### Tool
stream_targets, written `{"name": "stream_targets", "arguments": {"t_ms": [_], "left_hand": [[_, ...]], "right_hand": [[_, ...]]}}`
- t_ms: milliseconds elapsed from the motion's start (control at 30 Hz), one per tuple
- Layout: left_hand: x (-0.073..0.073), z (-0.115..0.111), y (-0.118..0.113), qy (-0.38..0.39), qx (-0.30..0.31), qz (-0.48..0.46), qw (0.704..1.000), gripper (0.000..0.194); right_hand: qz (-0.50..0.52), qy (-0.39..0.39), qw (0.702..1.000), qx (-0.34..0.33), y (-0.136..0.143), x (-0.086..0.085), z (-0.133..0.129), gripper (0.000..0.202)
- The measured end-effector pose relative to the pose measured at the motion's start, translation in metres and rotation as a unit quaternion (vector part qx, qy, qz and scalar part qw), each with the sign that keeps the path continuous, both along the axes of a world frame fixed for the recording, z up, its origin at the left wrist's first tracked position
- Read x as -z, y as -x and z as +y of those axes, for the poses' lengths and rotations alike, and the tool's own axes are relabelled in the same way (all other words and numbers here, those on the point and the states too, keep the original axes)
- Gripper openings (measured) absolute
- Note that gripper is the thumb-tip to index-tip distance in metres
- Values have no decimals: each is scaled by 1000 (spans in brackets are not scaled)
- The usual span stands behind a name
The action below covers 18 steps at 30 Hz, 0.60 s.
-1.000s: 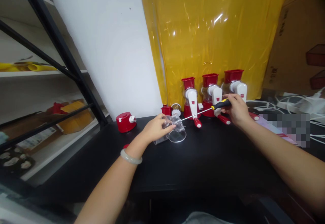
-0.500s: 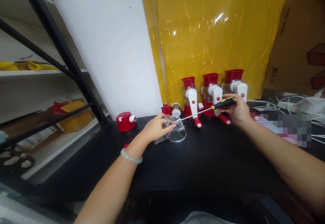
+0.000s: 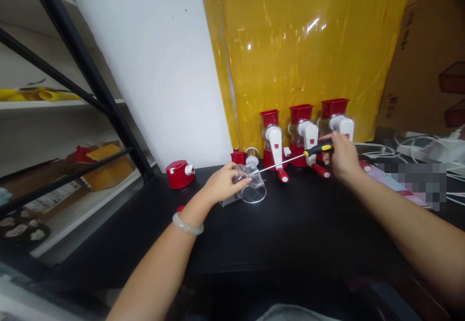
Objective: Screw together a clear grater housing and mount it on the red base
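Observation:
My left hand (image 3: 223,183) is closed on a clear plastic housing (image 3: 254,194) that rests on the black table. In my right hand (image 3: 340,153) is the black and yellow handle of a screwdriver (image 3: 281,164). Its metal shaft points left and down, with the tip at the upper part of the clear housing. Whether the tip sits in a screw is too small to tell. Just behind the housing are a small red part (image 3: 238,157) and a metal drum with a white end (image 3: 252,156).
Three red and white crank graters (image 3: 276,146) stand along the yellow sheet at the back. A red round base (image 3: 180,174) lies at the left of the black table (image 3: 283,238). White cables (image 3: 385,151) and a printed sheet (image 3: 395,185) lie at right.
My right hand's fingers have shifted on the screwdriver handle, and the handle has turned and tilted slightly. My left hand and the clear housing have stayed in place.

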<state>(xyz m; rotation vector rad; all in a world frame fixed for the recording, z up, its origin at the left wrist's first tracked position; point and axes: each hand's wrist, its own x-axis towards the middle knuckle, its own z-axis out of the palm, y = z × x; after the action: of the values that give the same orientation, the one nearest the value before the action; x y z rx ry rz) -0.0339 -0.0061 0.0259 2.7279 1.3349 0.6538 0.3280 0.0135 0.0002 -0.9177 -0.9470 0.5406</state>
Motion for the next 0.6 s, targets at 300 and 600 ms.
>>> {"name": "stream_targets", "arguments": {"t_ms": [300, 600], "left_hand": [[0, -1, 0, -1, 0, 1, 1000, 51], [0, 0, 1, -2, -5, 6, 1000, 54]], "right_hand": [[66, -11, 993, -96, -10, 8, 10, 22], [54, -10, 997, -45, -4, 3, 6, 27]]}}
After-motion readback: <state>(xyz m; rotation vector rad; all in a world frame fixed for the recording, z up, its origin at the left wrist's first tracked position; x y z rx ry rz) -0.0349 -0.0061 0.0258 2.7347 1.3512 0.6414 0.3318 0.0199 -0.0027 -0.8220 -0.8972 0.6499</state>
